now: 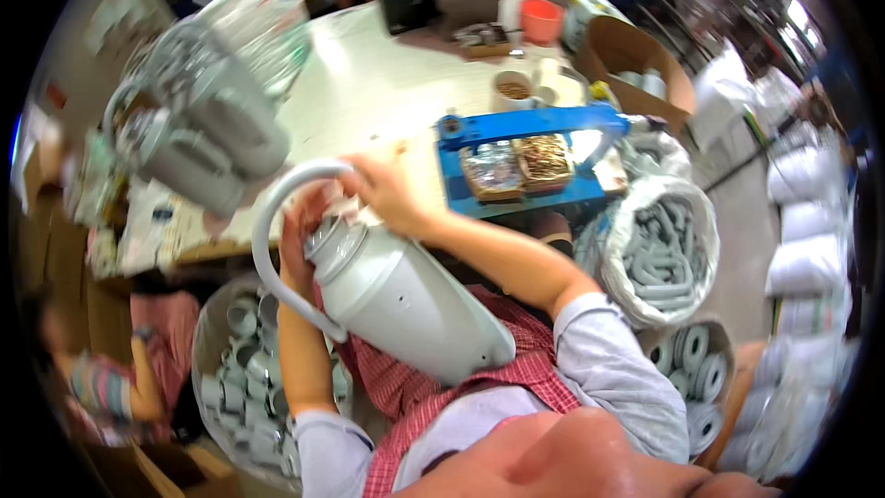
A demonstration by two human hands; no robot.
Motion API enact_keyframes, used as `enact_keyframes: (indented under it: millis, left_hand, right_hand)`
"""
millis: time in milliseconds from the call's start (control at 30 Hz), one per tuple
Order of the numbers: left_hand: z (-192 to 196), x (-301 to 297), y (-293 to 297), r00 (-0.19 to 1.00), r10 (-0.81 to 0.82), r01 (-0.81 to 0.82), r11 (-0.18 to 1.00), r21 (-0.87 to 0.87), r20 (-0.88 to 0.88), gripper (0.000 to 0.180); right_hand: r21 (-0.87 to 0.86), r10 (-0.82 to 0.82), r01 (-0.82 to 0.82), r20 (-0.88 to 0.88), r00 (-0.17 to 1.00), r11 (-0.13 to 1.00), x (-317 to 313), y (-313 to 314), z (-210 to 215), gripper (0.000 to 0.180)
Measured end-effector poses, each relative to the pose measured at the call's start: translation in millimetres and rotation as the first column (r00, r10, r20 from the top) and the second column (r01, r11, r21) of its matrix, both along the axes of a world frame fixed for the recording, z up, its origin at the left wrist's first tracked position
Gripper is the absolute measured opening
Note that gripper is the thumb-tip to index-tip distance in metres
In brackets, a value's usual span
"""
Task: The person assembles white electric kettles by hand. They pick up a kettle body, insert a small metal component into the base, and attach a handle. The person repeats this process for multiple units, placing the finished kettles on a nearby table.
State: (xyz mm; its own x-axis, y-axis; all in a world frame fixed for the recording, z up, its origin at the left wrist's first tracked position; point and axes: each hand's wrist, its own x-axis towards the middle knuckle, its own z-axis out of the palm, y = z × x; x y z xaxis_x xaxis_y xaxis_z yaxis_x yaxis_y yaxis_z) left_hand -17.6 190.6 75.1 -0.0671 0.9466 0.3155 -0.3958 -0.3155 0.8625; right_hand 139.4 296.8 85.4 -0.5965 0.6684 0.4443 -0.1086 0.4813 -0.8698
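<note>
A cluttered workshop: a pale surface (387, 83) fills the upper middle of the frame, with a blue tray (516, 161) at its right. At centre a grey flask (406, 300) lies tilted, its long axis running from neck at upper left to base at lower right. The right hand (383, 189) curls closed on the neck from above. The left hand (300, 240) grips beside it, behind the handle (272, 240). Sacks of grey parts (659, 254) sit at right.

Your open path lies at twelve o'clock across the bare table (387, 92); stacked grey jugs (198, 124) block ten, the blue tray (525, 161) two.
</note>
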Motion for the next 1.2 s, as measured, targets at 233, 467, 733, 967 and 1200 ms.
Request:
enact_keyframes:
  millis: [233, 467, 733, 967, 1200]
  left_hand:
    - [-25, -2, -25, 0.941, 0.240, -0.292, 0.933, -0.210, -0.239, 0.061]
    - [-10, 19, 10, 0.909, 0.184, -0.276, 0.938, -0.211, -0.373, 0.063]
    - [-6, 23, 16, 0.901, 0.200, -0.298, 0.930, -0.215, -0.385, 0.059]
    - [-2, 19, 12, 0.922, 0.183, -0.274, 0.930, -0.244, -0.340, 0.057]
    - [-2, 13, -3, 0.929, 0.219, -0.299, 0.919, -0.256, -0.299, 0.055]
  right_hand:
    - [0.292, -0.586, 0.516, 0.254, 0.770, 0.805, 221, 73, -91, 0.021]
    - [0.757, -0.659, 0.154, 0.428, 0.618, 0.635, 279, 132, -121, 0.023]
    - [0.799, -0.699, 0.019, 0.514, 0.496, 0.601, 264, 122, -102, 0.017]
    - [0.749, -0.682, 0.140, 0.486, 0.547, 0.647, 259, 134, -107, 0.013]
    - [0.670, -0.634, 0.216, 0.476, 0.609, 0.710, 254, 133, -103, 0.013]
